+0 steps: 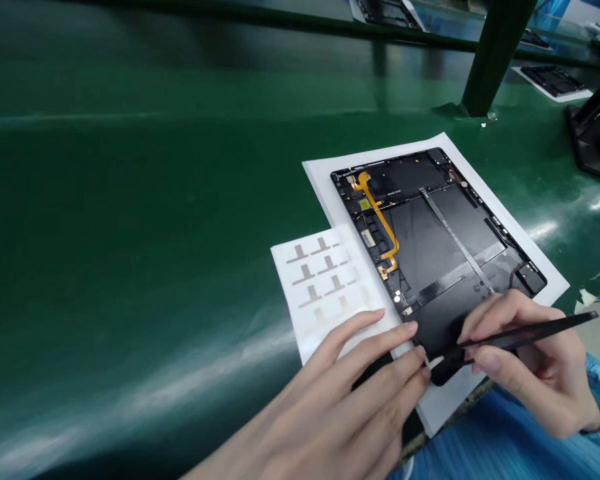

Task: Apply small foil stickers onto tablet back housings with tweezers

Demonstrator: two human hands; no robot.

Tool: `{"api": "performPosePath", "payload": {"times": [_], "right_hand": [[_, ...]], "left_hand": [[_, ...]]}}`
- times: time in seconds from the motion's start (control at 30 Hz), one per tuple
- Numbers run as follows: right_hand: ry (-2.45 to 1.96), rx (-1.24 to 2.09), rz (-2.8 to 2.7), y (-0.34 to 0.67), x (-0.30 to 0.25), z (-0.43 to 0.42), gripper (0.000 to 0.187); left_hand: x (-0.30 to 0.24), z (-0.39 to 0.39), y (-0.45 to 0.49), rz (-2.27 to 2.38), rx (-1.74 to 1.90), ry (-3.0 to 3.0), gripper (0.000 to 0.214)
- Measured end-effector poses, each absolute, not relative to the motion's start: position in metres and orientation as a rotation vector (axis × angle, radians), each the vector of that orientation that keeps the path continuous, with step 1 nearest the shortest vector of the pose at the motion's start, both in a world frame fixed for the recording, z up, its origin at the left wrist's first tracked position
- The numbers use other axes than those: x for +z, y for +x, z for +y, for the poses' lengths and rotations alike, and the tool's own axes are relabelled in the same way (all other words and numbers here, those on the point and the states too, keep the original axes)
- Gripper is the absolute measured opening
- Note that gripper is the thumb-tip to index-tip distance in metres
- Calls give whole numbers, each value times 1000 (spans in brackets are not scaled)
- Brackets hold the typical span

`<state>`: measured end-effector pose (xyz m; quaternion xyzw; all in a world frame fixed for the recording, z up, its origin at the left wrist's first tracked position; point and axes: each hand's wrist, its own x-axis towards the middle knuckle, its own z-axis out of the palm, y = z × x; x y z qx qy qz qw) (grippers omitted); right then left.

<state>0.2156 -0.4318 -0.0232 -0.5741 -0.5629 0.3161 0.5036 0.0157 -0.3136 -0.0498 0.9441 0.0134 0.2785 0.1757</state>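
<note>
Gripping black tweezers in the right hand with fingers pinched tight, nipping a small white strip at the near corner of the opened tablet. Resting the left hand flat, unclenched and outstretched, over the sticker sheet and tablet edge. Lying on white paper atop the green conveyor belt.

**Surroundings: Green Bench Under Bright Light**

A glossy green work surface fills the view, crossed by pale streaks of reflected light. A dark green post stands at far right. Near it lies another dark unit on a white sheet. A black stand sits at the right edge.
</note>
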Motion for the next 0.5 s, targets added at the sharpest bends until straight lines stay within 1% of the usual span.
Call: {"api": "performPosePath", "payload": {"times": [0.13,0.3,0.5], "right_hand": [[-1345,770,-1403,218,-22,-425,12],[-1323,711,-1447,216,-22,-423,11],[-1325,654,-1539,214,-18,-419,11]], "left_hand": [[-56,-316,10,48,728,2691,36],[-69,-325,0,113,653,2697,29],[-71,-326,-2,100,643,2696,27]]}}
